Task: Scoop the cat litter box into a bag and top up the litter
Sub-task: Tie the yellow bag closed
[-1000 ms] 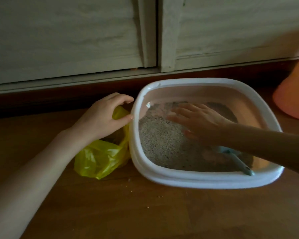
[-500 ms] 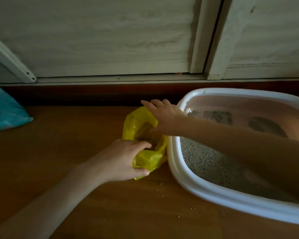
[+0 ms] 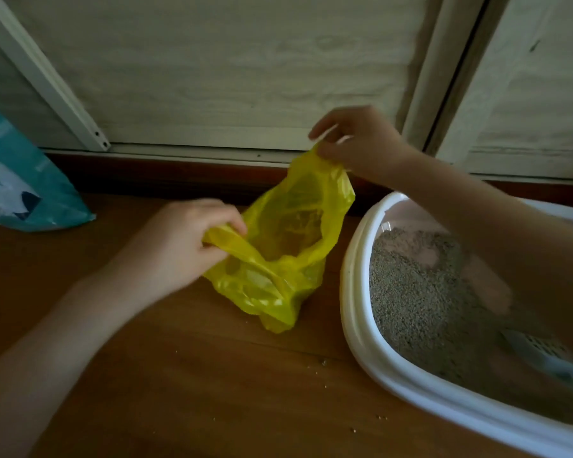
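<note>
- The litter box [image 3: 354, 312] sits just right of both grips, its grey litter [image 3: 420, 292] bare; the scoop [image 3: 540, 355] lies in the near corner.
- Between the hands, the yellow bag [image 3: 278, 259] stands on the floor with its mouth pulled open.
- The left hand [image 3: 182, 242] pinches the near rim and the right hand [image 3: 361, 143] pinches the far rim, lifted.
- Judged step: opening the bag. Next, the right hand must let go to fetch the scoop.

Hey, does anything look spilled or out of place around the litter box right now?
Yes. Stray litter grains lie scattered on the wooden floor between the yellow bag and the litter box. Nothing else stands out.
</note>
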Motion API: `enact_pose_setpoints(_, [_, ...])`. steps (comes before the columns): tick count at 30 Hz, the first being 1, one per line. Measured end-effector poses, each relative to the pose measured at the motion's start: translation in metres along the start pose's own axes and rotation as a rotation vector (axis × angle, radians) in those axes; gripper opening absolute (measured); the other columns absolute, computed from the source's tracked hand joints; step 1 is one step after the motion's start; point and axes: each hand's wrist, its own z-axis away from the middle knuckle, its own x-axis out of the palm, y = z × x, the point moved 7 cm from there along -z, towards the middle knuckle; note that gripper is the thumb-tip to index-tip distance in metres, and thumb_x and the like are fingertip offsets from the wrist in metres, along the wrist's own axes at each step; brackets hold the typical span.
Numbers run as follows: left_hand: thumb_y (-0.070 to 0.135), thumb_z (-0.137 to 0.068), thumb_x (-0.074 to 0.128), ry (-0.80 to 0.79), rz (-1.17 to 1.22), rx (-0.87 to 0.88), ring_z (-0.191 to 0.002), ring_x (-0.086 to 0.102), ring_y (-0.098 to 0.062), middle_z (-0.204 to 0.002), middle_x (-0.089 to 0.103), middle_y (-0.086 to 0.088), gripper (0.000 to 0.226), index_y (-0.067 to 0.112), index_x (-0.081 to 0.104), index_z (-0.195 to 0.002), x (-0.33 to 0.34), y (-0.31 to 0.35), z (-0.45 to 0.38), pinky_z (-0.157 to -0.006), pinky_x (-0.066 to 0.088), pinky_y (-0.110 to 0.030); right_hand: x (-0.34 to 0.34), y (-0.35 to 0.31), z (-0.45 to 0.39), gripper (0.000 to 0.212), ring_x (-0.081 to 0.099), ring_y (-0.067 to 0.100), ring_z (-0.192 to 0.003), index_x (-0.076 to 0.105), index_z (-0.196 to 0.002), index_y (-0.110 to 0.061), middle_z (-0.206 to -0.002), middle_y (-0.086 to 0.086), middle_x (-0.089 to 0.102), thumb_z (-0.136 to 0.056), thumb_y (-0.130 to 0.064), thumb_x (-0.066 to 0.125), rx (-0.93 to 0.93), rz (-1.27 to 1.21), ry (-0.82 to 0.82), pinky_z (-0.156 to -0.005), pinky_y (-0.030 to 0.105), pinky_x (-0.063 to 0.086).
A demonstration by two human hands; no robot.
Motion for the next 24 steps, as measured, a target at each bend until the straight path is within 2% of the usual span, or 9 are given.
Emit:
enact_pose_setpoints(3, [-0.006, -0.067, 0.065, 0.148, -0.021, -0.042, -0.071, 0.052, -0.002, -0.086, 0.057, 0.013, 0.042, 0.021, 0.067, -0.100, -0.026, -0.001, -0.005, -0.060, 0.039, -0.011, -0.016, -0.019, 0.008, 0.016, 0.055, 0.010, -0.060, 0.069, -0.094, -0.012, -0.076, 0.003, 0.063, -0.080, -0.006, 0.063, -0.010, -0.179, 0.137, -0.057, 0.028, 0.049])
enact_pose_setpoints(7, [0.006, -0.077, 0.071, 0.093, 0.137, -0.114, -0.070, 0.056, -0.004, -0.084, 0.053, 0.012, 0.053, 0.028, 0.054, -0.122, -0.003, 0.003, -0.008, -0.059, 0.048, -0.019, 0.013, -0.012, 0.030, 0.017, 0.059, 0.013, -0.063, 0.069, -0.098, -0.013, -0.088, 0.009, 0.068, -0.083, -0.008, 0.063, 0.041, 0.036, -0.096, -0.065, 0.032, 0.055])
enact_pose_setpoints(9, [0.011, -0.078, 0.072, 0.142, 0.227, -0.134, -0.074, 0.057, -0.006, -0.082, 0.055, 0.006, 0.061, 0.025, 0.046, -0.132, -0.002, 0.005, -0.014, -0.069, 0.049, -0.018, 0.006, -0.017, 0.035, 0.015, 0.064, 0.023, -0.066, 0.066, -0.099, -0.009, -0.088, 0.013, 0.069, -0.084, -0.007, 0.065, 0.072, -0.101, -0.083, -0.069, 0.039, 0.057])
enact_pose_setpoints(12, [0.011, -0.077, 0.072, 0.061, 0.360, -0.181, -0.073, 0.059, -0.008, -0.082, 0.059, 0.003, 0.078, 0.026, 0.031, -0.142, 0.012, 0.015, -0.032, -0.062, 0.047, -0.019, 0.003, -0.038, 0.041, 0.019, 0.065, 0.024, -0.071, 0.062, -0.104, -0.004, -0.088, 0.018, 0.068, -0.085, -0.002, 0.064, 0.053, -0.318, -0.148, -0.071, 0.037, 0.059])
enact_pose_setpoints(15, [0.021, -0.081, 0.066, 0.033, 0.428, -0.159, -0.072, 0.062, -0.001, -0.083, 0.065, 0.007, 0.035, 0.031, 0.056, -0.114, 0.024, 0.030, -0.048, -0.060, 0.046, -0.018, 0.012, -0.048, 0.052, 0.022, 0.065, 0.022, -0.080, 0.062, -0.108, -0.003, -0.096, 0.023, 0.067, -0.086, 0.001, 0.063, 0.028, -0.460, -0.247, -0.079, 0.036, 0.058])
enact_pose_setpoints(17, [0.019, -0.081, 0.057, 0.094, 0.388, -0.123, -0.067, 0.061, -0.008, -0.076, 0.066, 0.001, 0.014, 0.022, 0.066, -0.092, 0.015, 0.033, -0.054, -0.057, 0.047, -0.030, 0.011, -0.041, 0.057, 0.031, 0.064, 0.020, -0.090, 0.061, -0.114, -0.006, -0.102, 0.014, 0.066, -0.084, -0.003, 0.067, 0.011, -0.472, -0.203, -0.086, 0.035, 0.055])
enact_pose_setpoints(19, [0.006, -0.085, 0.055, 0.115, 0.408, -0.105, -0.069, 0.062, -0.018, -0.077, 0.066, -0.005, 0.014, 0.012, 0.066, -0.090, 0.004, 0.033, -0.055, -0.058, 0.048, -0.037, 0.004, -0.026, 0.059, 0.048, 0.058, 0.011, -0.107, 0.057, -0.124, -0.020, -0.115, 0.000, 0.059, -0.079, -0.013, 0.075, -0.011, -0.332, -0.132, -0.094, 0.031, 0.051])
enact_pose_setpoints(22, [-0.003, -0.088, 0.054, 0.057, 0.497, -0.023, -0.076, 0.062, -0.003, -0.082, 0.067, 0.009, 0.024, 0.018, 0.065, -0.092, -0.012, 0.048, -0.055, -0.063, 0.047, -0.016, 0.016, -0.011, 0.067, 0.066, 0.050, 0.008, -0.123, 0.051, -0.132, -0.033, -0.131, -0.006, 0.053, -0.073, -0.027, 0.081, 0.001, -0.273, -0.266, -0.104, 0.036, 0.044])
enact_pose_setpoints(24, [-0.003, -0.088, 0.057, -0.012, 0.563, 0.041, -0.081, 0.063, -0.001, -0.085, 0.067, 0.009, 0.020, 0.013, 0.066, -0.095, -0.017, 0.064, -0.055, -0.067, 0.046, -0.013, 0.031, -0.008, 0.073, 0.063, 0.059, 0.012, -0.116, 0.055, -0.128, -0.028, -0.124, -0.003, 0.062, -0.071, -0.026, 0.081, 0.029, -0.347, -0.367, -0.100, 0.040, 0.048])
